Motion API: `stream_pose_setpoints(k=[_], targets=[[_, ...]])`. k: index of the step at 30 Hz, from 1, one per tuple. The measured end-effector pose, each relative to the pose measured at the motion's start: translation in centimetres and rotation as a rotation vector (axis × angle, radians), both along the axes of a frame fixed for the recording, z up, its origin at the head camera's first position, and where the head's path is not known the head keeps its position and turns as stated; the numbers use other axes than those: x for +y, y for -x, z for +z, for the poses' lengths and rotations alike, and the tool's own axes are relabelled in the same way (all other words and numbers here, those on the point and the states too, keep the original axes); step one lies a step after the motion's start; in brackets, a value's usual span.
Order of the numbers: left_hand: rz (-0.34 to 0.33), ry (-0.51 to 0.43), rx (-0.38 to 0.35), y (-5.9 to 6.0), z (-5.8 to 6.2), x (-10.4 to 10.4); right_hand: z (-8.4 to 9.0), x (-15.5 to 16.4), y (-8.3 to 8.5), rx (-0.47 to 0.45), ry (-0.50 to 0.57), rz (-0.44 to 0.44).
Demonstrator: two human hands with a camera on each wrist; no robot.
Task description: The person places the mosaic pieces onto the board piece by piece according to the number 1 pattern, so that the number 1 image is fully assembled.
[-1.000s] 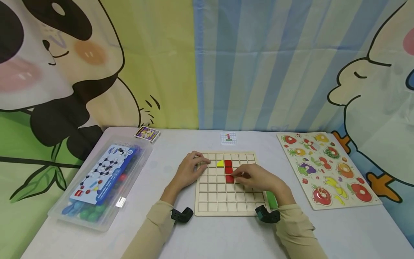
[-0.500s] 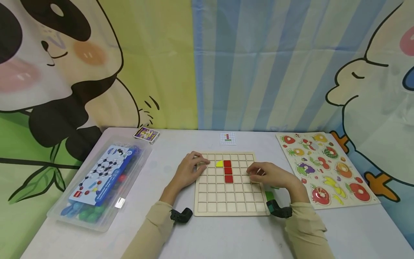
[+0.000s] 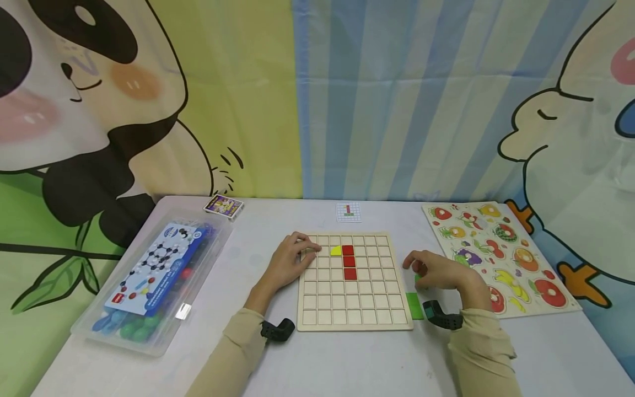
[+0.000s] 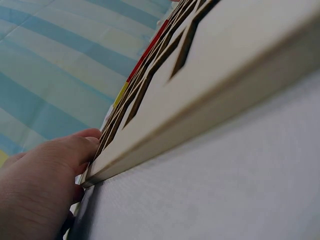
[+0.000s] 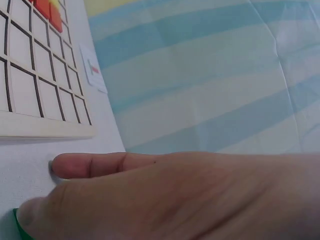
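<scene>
Right fingers (image 3: 413,257) near green pieces (image 3: 415,306) beside board (image 3: 324,317)

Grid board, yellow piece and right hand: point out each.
Grid board (image 3: 351,288), head view: bare cell near its middle.
Yellow piece (image 3: 337,251), head view: its middle.
Right hand (image 3: 439,271), head view: back of hand.

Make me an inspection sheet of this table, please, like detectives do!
Surface: white table
Job's things: wooden grid board with three red squares and one yellow piece; green pieces beside it; pattern card behind
Clutter: molecule-labelled plastic case left, small printed box, fruit-picture board right
Grips: left grip touches the board's left edge; right grip is at the green pieces, contact unclear
Cables: nothing seen
Surroundings: panda-print, blue-striped backdrop
</scene>
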State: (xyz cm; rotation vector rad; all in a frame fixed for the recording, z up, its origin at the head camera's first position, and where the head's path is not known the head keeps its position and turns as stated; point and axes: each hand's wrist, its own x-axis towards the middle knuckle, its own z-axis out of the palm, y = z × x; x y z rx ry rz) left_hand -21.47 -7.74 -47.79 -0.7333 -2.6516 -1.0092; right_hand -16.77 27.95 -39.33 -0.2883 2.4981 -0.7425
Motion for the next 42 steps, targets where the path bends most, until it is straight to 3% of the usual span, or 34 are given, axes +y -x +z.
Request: stream_pose_setpoints(k=[7,20,32,42], targets=[[-0.005,-0.008,0.007,0.0,-0.1,-0.1,-0.3,-0.3,0.1,0.017,-0.015,0.014],[-0.006,-0.010,0.007,0.1,-0.3,-0.1,-1.0,-0.5,0.7,0.003,0.073,0.027],[0.000,-0.004,-0.005,0.1,-0.3,-0.1,-0.8,-0.3,0.7,0.049,0.101,0.048],[-0.003,-0.009,0.006,0.1,-0.3,-0.1,0.1,0.1,0.6,0.146,0.091,0.058]])
